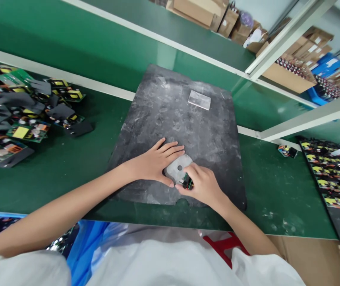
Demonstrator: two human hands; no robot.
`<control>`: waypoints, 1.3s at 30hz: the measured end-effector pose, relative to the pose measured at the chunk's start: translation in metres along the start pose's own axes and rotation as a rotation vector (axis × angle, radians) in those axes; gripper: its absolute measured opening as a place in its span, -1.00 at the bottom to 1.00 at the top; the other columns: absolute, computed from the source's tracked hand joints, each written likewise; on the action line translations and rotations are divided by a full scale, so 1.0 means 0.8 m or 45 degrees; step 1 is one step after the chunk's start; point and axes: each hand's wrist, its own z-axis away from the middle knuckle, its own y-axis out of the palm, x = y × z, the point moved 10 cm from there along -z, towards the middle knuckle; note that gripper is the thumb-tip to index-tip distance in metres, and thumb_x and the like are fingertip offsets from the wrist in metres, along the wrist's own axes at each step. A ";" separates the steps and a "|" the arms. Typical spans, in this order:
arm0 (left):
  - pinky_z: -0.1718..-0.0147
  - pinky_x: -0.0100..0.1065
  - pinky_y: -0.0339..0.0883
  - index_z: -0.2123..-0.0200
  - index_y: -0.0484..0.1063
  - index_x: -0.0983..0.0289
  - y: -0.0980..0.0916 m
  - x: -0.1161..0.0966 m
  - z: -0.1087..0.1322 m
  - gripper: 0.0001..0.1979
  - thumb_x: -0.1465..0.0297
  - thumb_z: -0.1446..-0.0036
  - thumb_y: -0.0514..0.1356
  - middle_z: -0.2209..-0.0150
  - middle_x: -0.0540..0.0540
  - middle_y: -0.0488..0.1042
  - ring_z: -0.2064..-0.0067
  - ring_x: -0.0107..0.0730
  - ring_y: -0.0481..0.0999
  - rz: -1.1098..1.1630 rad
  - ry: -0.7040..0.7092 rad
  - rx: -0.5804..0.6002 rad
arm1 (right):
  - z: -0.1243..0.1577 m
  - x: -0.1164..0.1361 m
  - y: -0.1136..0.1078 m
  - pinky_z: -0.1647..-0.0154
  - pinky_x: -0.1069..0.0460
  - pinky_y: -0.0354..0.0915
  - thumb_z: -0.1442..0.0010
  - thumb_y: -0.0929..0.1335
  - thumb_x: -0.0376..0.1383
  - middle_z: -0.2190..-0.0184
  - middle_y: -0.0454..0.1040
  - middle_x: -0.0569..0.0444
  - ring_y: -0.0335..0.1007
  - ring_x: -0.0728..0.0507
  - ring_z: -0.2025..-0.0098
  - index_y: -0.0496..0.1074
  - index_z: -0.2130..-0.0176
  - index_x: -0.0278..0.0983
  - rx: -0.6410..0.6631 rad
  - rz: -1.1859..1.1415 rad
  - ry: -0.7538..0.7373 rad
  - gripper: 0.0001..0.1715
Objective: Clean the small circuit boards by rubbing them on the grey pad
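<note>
In the head view, rests the left hand [155, 162] on the black mat [170, 107] with fingers spread wide, touching the upper-left rim of a round grey disc [173, 171] with a hole. Has the disc lying flat at 6 o'clock from the mat's centre. Pinches a small green-and-black component [187, 182] narrowly between thumb and fingers of the right hand [204, 182], by the disc's edge at 5 o'clock; cannot tell if touching it.

From the mat's centre, shows a shiny flat rectangle [199, 100] at 1 o'clock. Along the green tabletop [89, 171], shows a jumbled pile of circuit boards [24, 107] at 9 o'clock, then 1 lone board [287, 151] and rows of similar boards [321, 182] towards 3 o'clock. Beyond, shows cardboard boxes [196, 12] between 12 and 2 o'clock. Below, shows blue plastic [83, 242] towards 7 o'clock.
</note>
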 end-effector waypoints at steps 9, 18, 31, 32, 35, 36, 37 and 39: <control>-0.31 -0.01 -0.58 -0.40 -0.17 0.30 -0.001 0.001 0.002 0.02 -0.27 -0.09 -0.06 -0.41 0.16 -0.16 -0.41 -0.01 -0.20 0.031 -0.027 0.033 | -0.001 -0.007 -0.006 0.52 0.08 0.09 -0.21 0.28 -0.08 0.53 0.29 0.14 0.21 -0.01 0.55 0.30 0.36 -0.27 -0.092 0.099 0.010 -0.69; -0.31 -0.01 -0.57 -0.39 -0.12 0.28 -0.004 0.002 0.003 -0.01 -0.26 -0.10 -0.07 -0.40 0.17 -0.12 -0.41 -0.01 -0.16 0.001 -0.023 0.025 | -0.003 0.008 0.000 0.46 0.06 0.12 -0.16 0.31 -0.04 0.50 0.33 0.13 0.28 -0.04 0.50 0.30 0.35 -0.25 -0.007 0.059 -0.126 -0.68; -0.32 0.03 -0.52 -0.39 -0.11 0.29 -0.004 0.002 0.003 0.03 -0.28 -0.07 -0.06 -0.40 0.19 -0.11 -0.41 0.01 -0.15 0.002 -0.043 0.036 | 0.000 -0.016 -0.005 0.49 0.07 0.06 -0.19 0.30 -0.06 0.52 0.31 0.13 0.24 -0.02 0.53 0.30 0.35 -0.26 -0.077 0.116 0.074 -0.69; -0.32 0.03 -0.53 -0.38 -0.11 0.30 -0.003 0.002 0.003 0.04 -0.29 -0.06 -0.06 -0.40 0.19 -0.11 -0.41 0.01 -0.15 -0.003 -0.049 0.038 | 0.000 -0.022 -0.007 0.49 0.07 0.06 -0.20 0.29 -0.07 0.52 0.31 0.13 0.24 -0.02 0.52 0.30 0.35 -0.27 -0.098 0.130 0.118 -0.69; -0.32 0.03 -0.51 -0.38 -0.11 0.31 -0.004 0.002 0.004 0.02 -0.28 -0.07 -0.06 -0.40 0.19 -0.11 -0.41 0.01 -0.14 -0.014 -0.051 0.044 | -0.002 -0.015 -0.004 0.50 0.09 0.05 -0.20 0.29 -0.05 0.51 0.31 0.13 0.23 -0.01 0.53 0.30 0.36 -0.26 -0.077 0.079 0.055 -0.68; -0.32 0.02 -0.50 -0.39 -0.11 0.30 -0.004 0.001 0.004 0.02 -0.28 -0.08 -0.07 -0.40 0.19 -0.11 -0.41 0.01 -0.14 -0.016 -0.044 0.040 | -0.002 -0.008 -0.001 0.51 0.09 0.05 -0.19 0.28 -0.04 0.52 0.30 0.14 0.22 0.00 0.54 0.29 0.37 -0.26 -0.053 0.050 0.002 -0.67; -0.32 0.02 -0.49 -0.39 -0.13 0.29 -0.005 0.001 0.003 0.01 -0.27 -0.09 -0.07 -0.40 0.18 -0.11 -0.41 0.01 -0.14 -0.018 -0.037 0.036 | -0.002 -0.003 0.001 0.52 0.09 0.04 -0.19 0.28 -0.03 0.52 0.29 0.15 0.20 0.00 0.55 0.29 0.37 -0.26 -0.036 0.032 -0.032 -0.66; -0.33 0.02 -0.49 -0.39 -0.15 0.28 -0.005 0.000 0.003 0.02 -0.28 -0.08 -0.07 -0.40 0.18 -0.11 -0.41 0.01 -0.15 -0.023 -0.023 0.022 | -0.002 -0.006 -0.001 0.52 0.09 0.03 -0.19 0.29 -0.04 0.53 0.29 0.16 0.20 0.01 0.55 0.29 0.37 -0.26 -0.060 0.048 -0.003 -0.66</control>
